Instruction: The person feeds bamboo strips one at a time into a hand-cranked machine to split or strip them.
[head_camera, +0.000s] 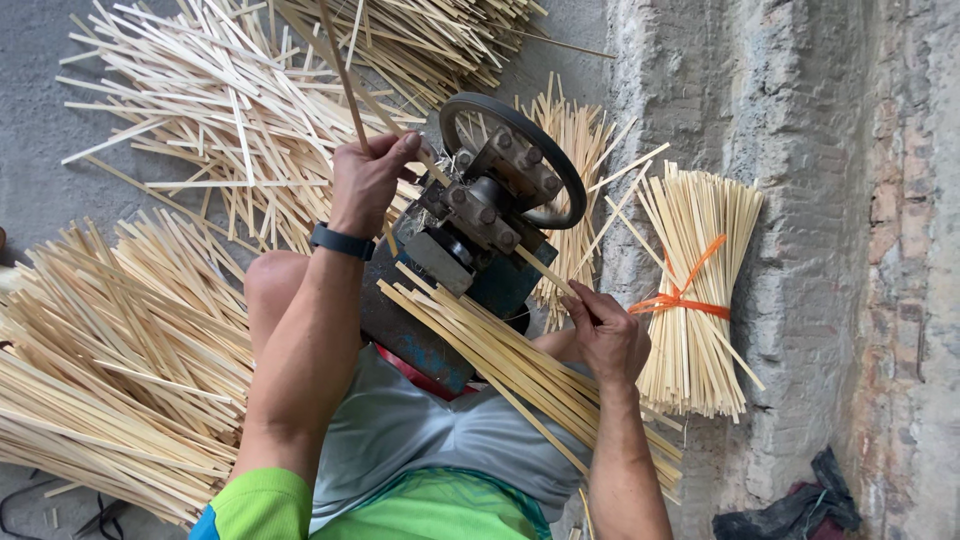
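Two hands feed our machine (480, 225) — left hand (368, 180) pinches a bamboo strip (340, 70), right hand (605, 335) grips another (545, 272); fingers risk catching near the flywheel (555, 165).

Stick piles (190, 130) crowd the machine (480, 230); brick wall (800, 200) blocks its far side.

Against the rough brick wall (800, 250) leans a bundle of pale sticks (690, 300) tied with an orange band (680, 298), a dark rag (800, 505) lies at the wall's foot, and loose stick heaps (200, 110) cover the grey floor (30, 60) well away from it.
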